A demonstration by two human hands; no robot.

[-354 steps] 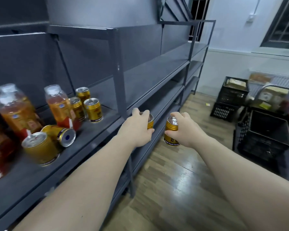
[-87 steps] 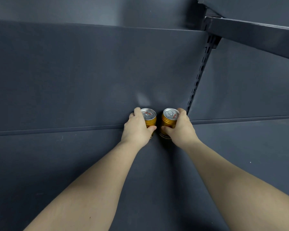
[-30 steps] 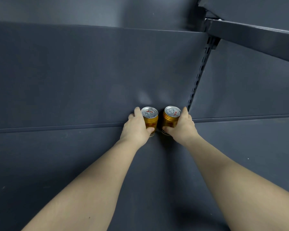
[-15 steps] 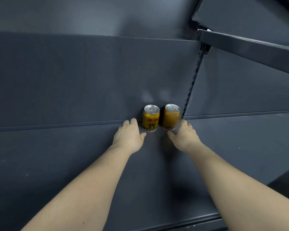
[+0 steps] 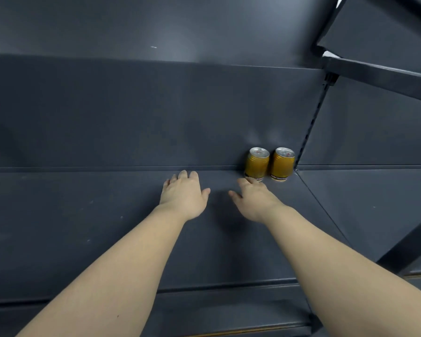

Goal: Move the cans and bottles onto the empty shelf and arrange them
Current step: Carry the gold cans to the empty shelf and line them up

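Both hands have been drawn back from the two cans since the frame half a second earlier, in which they were closer to the cans, and the cans are now seen right of centre instead of at the middle of the view.

The left hand is held palm down over the shelf. Its fingers are extended and loosely spread, and nothing is grasped. It is positioned well to the left of the cans.

The right hand is likewise held palm down with relaxed fingers, and nothing is held in it. Its fingertips are seen just beside the base of the left can; whether contact is made cannot be determined.

The left can and the right can are set upright, just beside each other, at the far edge of the shelf against the back panel. The right can is placed next to the slotted post at the right end of this shelf section.

Each can is finished in golden yellow, with a silver lid on which a pull tab is fitted. A dark band with lettering is printed around the base of each; the lettering is too small to be read.

The shelf, back panel and post are finished in dark grey. An upper shelf is mounted at the top right.
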